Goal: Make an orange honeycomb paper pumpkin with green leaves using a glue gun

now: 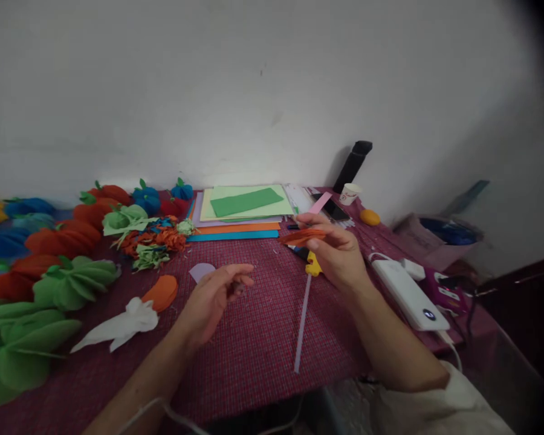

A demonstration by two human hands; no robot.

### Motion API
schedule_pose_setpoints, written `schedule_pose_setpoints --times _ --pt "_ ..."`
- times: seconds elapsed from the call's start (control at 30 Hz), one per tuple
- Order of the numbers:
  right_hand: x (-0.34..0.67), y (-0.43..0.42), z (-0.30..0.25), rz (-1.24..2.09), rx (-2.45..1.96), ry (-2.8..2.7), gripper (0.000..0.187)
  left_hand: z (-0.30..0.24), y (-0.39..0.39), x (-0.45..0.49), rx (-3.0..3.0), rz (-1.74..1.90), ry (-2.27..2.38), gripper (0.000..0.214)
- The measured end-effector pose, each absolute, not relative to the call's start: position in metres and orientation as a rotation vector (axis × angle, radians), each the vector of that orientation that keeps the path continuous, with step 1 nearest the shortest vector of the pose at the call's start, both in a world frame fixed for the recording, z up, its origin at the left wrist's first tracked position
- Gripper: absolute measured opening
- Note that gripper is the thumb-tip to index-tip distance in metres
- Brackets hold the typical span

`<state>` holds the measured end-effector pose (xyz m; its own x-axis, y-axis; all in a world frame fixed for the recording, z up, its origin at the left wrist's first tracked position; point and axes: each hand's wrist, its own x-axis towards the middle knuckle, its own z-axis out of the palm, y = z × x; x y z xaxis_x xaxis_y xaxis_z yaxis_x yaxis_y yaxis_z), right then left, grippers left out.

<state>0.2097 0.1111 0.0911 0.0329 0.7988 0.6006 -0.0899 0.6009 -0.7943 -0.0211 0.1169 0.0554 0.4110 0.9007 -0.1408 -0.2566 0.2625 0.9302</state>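
Observation:
My right hand pinches a thin layered piece of orange paper between thumb and fingers, raised over the table. Just beneath it lies a yellow and dark hot glue gun, with a long translucent glue stick pointing toward the table's front edge. My left hand hovers with loosely bent fingers apart, and nothing shows in it. Beside that hand are a lilac paper piece, partly hidden by it, an orange paper oval and a crumpled white tissue.
Paper pumpkins in several colours crowd the left side. Shredded paper lies near stacked coloured sheets at the wall. To the right are a paper cup, an orange fruit-like object, a white power bank and cables.

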Motion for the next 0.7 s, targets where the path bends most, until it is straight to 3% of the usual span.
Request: schedule_pose_setpoints --times 0.27,0.47,0.7 --pt "0.184 0.103 0.083 0.56 -0.652 -1.864 0.015 0.056 0.111 -0.018 0.821 0.655 0.69 0.039" --pt "0.164 0.098 0.075 0.231 -0.52 -2.144 0.019 0.056 0.108 -0.027 0.714 0.554 0.688 0.015" --pt "0.164 0.098 0.072 0.167 -0.556 -2.219 0.022 0.055 0.109 -0.03 0.76 0.565 0.806 0.018"
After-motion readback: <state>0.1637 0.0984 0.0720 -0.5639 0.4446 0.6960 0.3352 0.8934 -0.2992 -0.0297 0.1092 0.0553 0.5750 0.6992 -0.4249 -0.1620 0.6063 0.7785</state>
